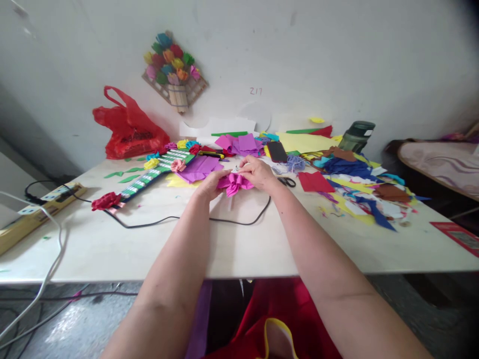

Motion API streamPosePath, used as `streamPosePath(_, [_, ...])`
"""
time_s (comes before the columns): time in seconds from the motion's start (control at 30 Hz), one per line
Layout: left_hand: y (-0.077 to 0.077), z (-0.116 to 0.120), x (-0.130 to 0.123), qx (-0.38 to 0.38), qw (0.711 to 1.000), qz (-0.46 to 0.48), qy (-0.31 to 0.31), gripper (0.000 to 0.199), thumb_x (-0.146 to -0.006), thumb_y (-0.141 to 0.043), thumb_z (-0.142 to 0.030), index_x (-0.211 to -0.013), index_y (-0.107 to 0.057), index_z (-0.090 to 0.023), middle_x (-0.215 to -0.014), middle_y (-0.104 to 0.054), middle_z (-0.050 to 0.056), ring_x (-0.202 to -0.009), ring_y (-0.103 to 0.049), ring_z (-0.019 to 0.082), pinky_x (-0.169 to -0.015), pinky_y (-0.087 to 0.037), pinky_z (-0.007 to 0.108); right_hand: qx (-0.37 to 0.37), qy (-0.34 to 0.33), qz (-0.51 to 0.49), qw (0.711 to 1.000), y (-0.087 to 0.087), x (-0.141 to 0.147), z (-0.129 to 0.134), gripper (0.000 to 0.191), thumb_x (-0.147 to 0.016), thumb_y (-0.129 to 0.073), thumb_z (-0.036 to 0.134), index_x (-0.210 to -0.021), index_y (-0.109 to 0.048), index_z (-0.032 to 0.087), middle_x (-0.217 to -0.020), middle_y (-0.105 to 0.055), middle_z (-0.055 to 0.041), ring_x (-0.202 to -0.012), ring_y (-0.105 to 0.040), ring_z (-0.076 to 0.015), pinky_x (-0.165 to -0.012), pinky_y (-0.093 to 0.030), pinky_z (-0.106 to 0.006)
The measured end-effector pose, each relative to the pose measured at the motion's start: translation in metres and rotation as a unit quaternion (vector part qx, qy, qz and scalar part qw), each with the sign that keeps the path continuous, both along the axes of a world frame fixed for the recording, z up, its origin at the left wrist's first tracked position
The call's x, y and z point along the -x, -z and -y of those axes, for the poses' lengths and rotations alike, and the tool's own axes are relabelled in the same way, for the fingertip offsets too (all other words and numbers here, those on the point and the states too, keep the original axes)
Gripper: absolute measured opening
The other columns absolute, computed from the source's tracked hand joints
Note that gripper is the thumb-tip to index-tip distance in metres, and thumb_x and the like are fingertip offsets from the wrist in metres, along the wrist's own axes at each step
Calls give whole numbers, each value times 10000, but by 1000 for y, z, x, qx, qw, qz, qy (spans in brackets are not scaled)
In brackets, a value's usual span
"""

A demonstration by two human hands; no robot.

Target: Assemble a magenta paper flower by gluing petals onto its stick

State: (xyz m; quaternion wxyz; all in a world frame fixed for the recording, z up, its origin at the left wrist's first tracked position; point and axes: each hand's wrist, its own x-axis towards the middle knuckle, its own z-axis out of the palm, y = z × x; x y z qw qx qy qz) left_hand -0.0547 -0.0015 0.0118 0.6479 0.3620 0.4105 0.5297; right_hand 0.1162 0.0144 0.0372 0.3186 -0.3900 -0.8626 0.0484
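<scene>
Both hands meet around a bright pink paper flower above the middle of the white table. My left hand is closed on the flower's left side. On the other side, my right hand pinches at its upper right edge, where something small and whitish shows between the hands. A thin pale strip hangs below the flower. Purple paper lies just left of my hands, and more purple sheets lie behind them. Black-handled scissors rest to the right of my right hand.
A decorated green board with paper flowers and a red bag stand left. Black cable crosses the table in front. A phone, paper scraps and a bottle are right; a power strip is far left.
</scene>
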Motion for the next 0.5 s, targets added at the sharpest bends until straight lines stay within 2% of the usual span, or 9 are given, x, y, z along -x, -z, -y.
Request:
streamPosePath(0.3, [7,-3,3,-63,997,-32,27,113,-714,-687,-177,-647,-627,-108,-591,-596,28,-506,-539,104,-484,-409,212,-6,-5,6,1000,-1,-4,1,155,-803,-599,187,-809,-745,240,-1086,-664,-12,-915,-604,-173,-763,-450,-287])
streamPosePath(0.5, [5,0,5,-85,992,-80,48,177,-703,-718,-217,-600,-633,-101,-533,-557,14,-447,-477,88,-450,-354,219,33,-18,-17,999,3,-6,-6,151,-780,-609,167,-797,-745,229,-1048,-666,-19,-924,-607,-173,-805,-457,-295])
